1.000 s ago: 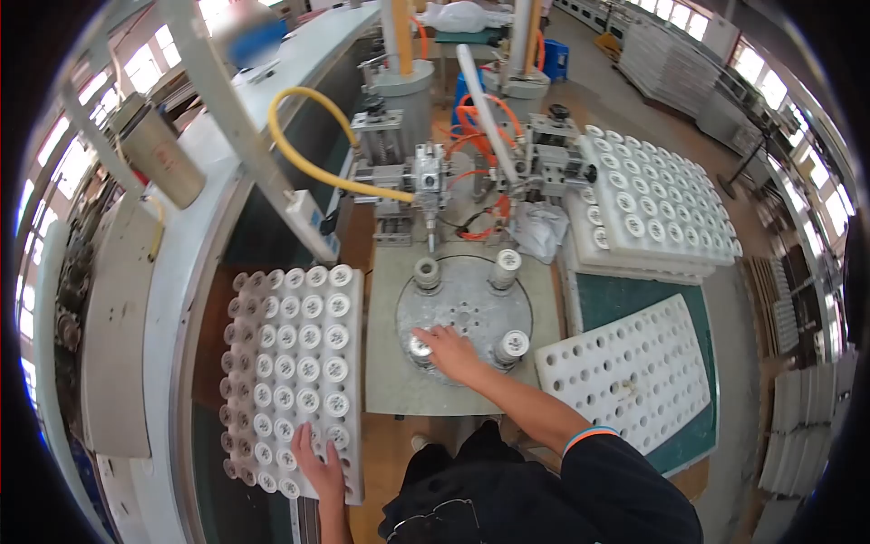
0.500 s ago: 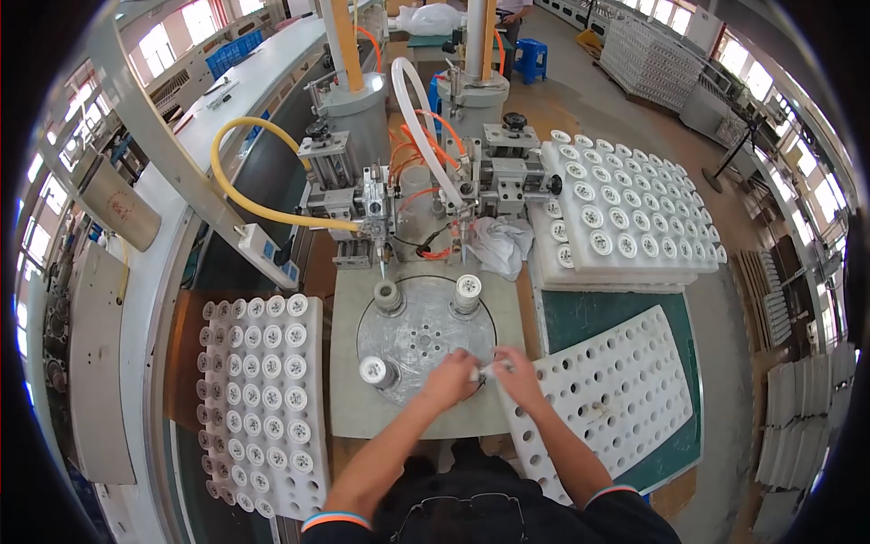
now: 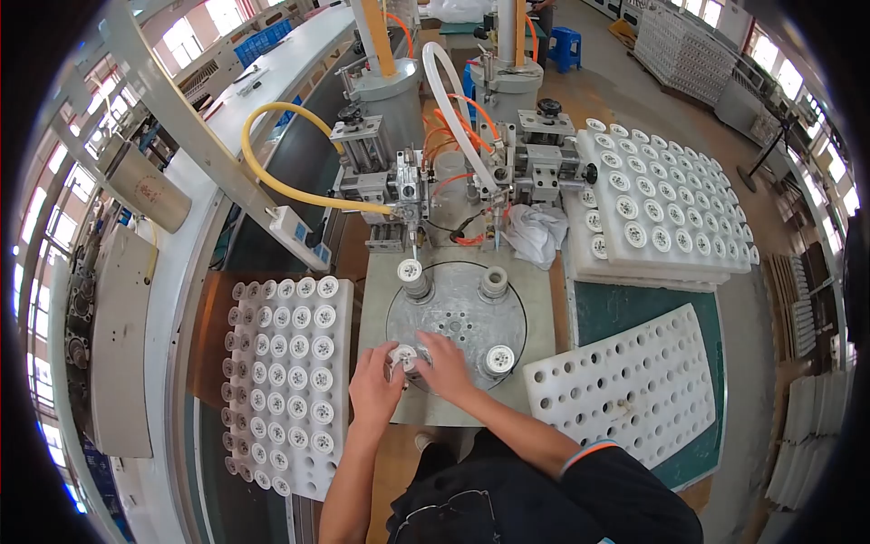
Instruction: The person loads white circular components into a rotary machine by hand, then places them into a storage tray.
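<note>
A round metal turntable (image 3: 456, 304) carries holders near its edge. At its front left, my left hand (image 3: 375, 385) grips a white round part (image 3: 403, 356) from the left side. My right hand (image 3: 444, 367) is beside the same part, its fingers bent and partly over the front-left holder; whether it grips anything is hidden. A white part (image 3: 499, 359) sits on the front-right holder. Another white part (image 3: 410, 271) is on the back-left holder, beneath a nozzle. The back-right holder (image 3: 494, 282) shows only a grey ring.
A foam tray (image 3: 337, 363) of white parts stands left. At right lie a foam tray with open holes (image 3: 625, 385) and stacked filled trays (image 3: 671, 204). Dispensing machinery (image 3: 399, 186) with hoses rises behind the turntable, beside a white cloth (image 3: 536, 234). A person is partly visible far back.
The turntable has turned, bringing a white part under the left nozzle. My hands have moved left to the front-left holder. The camera view has shifted.
</note>
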Motion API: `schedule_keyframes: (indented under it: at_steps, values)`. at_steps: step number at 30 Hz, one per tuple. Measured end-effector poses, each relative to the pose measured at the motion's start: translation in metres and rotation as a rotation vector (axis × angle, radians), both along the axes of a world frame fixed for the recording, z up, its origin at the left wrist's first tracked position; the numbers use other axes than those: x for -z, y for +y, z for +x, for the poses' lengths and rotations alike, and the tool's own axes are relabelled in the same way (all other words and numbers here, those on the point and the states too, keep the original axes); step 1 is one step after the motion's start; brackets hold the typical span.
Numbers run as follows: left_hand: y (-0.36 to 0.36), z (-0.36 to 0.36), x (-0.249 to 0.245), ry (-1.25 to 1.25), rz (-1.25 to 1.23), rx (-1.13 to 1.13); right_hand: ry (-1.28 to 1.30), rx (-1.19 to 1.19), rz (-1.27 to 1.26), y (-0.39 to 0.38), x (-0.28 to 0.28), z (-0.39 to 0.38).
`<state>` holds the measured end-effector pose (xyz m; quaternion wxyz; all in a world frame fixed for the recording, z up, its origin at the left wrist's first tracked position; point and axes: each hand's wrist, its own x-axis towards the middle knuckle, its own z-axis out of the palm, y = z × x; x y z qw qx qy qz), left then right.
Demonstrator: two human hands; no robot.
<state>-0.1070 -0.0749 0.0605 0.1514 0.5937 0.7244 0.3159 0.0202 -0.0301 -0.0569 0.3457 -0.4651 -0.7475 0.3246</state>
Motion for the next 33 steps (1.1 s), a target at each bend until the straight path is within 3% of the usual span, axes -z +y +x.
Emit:
schedule_keyframes:
  at_steps: [3,5,7,9,11,15,17,19,21,24,25,28,30,31,33]
  values:
    - [0.017,0.021,0.035,0.014,-0.082,0.202,0.129,0.041,-0.039,-0.015,-0.023,0.074]
    - [0.028,0.059,0.043,0.11,-0.223,0.358,0.294,0.144,-0.367,-0.02,-0.042,0.119]
    - [0.041,0.092,0.054,0.199,-0.347,0.531,0.277,0.202,-0.194,-0.014,-0.069,0.158]
    - [0.049,0.111,0.085,0.282,-0.331,0.655,0.348,0.339,-0.21,-0.011,-0.12,0.18]
    - [0.052,0.117,0.098,0.344,-0.322,0.665,0.502,0.361,-0.085,-0.006,-0.148,0.19]
    - [0.014,0.086,0.07,0.216,-0.272,0.495,0.502,0.3,-0.099,-0.019,-0.159,0.187]
    - [-0.026,0.054,0.049,-0.023,-0.151,0.281,0.45,0.115,-0.192,-0.036,-0.152,0.184]
    - [-0.079,0.013,0.028,-0.032,-0.184,0.008,0.387,-0.126,-0.356,-0.052,-0.141,0.186]
    - [-0.143,-0.033,0.026,-0.021,-0.098,-0.258,0.413,-0.221,-0.522,-0.067,-0.133,0.178]
    - [-0.224,-0.095,0.015,0.105,-0.264,-0.642,0.372,-0.32,-0.602,-0.07,-0.135,0.15]
    - [-0.242,-0.114,0.021,0.203,-0.263,-0.668,0.347,-0.336,-0.633,-0.07,-0.137,0.14]
    - [-0.257,-0.149,0.034,0.159,-0.428,-0.723,0.33,-0.422,-0.602,-0.07,-0.155,0.096]
    - [-0.257,-0.163,0.057,0.214,-0.44,-0.554,0.247,-0.641,-0.487,-0.067,-0.17,0.077]
    - [-0.258,-0.165,0.064,0.207,-0.429,-0.528,0.239,-0.615,-0.475,-0.066,-0.179,0.072]
    - [-0.264,-0.16,0.084,0.343,-0.303,-0.487,0.281,-1.038,-0.461,-0.067,-0.194,0.069]
